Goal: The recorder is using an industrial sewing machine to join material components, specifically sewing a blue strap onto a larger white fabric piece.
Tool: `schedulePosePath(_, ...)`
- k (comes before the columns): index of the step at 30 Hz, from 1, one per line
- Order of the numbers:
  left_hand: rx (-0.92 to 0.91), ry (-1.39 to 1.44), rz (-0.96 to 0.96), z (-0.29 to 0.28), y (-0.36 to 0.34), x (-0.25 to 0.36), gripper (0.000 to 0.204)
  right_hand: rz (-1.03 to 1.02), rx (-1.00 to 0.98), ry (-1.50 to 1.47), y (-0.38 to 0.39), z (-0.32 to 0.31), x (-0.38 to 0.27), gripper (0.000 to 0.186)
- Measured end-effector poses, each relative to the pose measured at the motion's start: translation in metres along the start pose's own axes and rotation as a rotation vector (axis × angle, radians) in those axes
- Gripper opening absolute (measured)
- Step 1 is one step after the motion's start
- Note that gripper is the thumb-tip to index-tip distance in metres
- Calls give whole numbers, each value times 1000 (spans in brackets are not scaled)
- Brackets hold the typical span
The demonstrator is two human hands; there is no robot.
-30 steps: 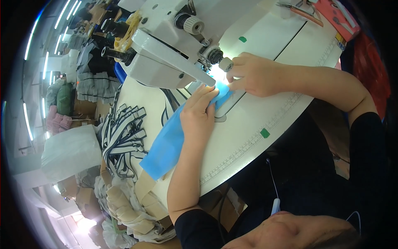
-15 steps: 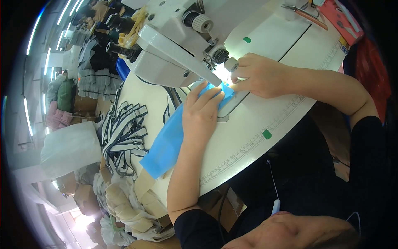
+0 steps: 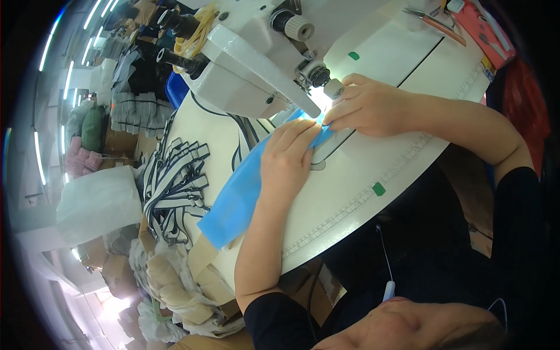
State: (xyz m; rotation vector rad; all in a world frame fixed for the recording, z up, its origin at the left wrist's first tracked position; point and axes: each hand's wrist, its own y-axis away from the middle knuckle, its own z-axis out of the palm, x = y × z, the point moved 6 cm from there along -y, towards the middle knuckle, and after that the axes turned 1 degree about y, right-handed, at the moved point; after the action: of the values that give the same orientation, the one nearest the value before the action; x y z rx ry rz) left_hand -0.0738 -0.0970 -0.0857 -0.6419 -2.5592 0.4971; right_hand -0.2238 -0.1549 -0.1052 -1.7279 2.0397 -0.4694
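Blue cloth [image 3: 233,210] runs diagonally over the white worktable [image 3: 344,192] to the lit needle area of a white sewing machine [image 3: 245,76]. My left hand [image 3: 286,154] lies on the cloth, fingers extended side by side, their tips just left of the presser area, which is partly hidden. My right hand [image 3: 373,108] has its fingers curled, with thumb and forefinger pinched on the cloth's edge to the right of the needle area.
Striped straps [image 3: 175,192] are heaped on the table's left. Clippers [image 3: 443,29] and a red tray [image 3: 484,29] sit at the back right, with red material [image 3: 513,111] beside the table. Beige fabric [image 3: 175,274], boxes and bundles fill the left side.
Both hands have shifted slightly right, and the left fingertips sit closer to the right hand's. The machine appears a little farther right in the view.
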Motion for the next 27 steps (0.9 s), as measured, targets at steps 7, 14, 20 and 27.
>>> schedulePosePath(7, -19, -41, 44, -2, -1, -2, 32, -43, -17, -84, -1, -2, 3, 32)
schedulePosePath(14, -25, -24, 21, 1, 1, -4, 30, 128, -142, -423, 2, 1, 17, 42)
schedulePosePath(20, -25, -20, 23, 2, 1, -3, 29, 200, 27, -426, -1, -6, 19, 46)
schedulePosePath(27, -25, 4, -9, -1, -1, -3, 27, 40, -20, -105, -4, 0, 4, 35)
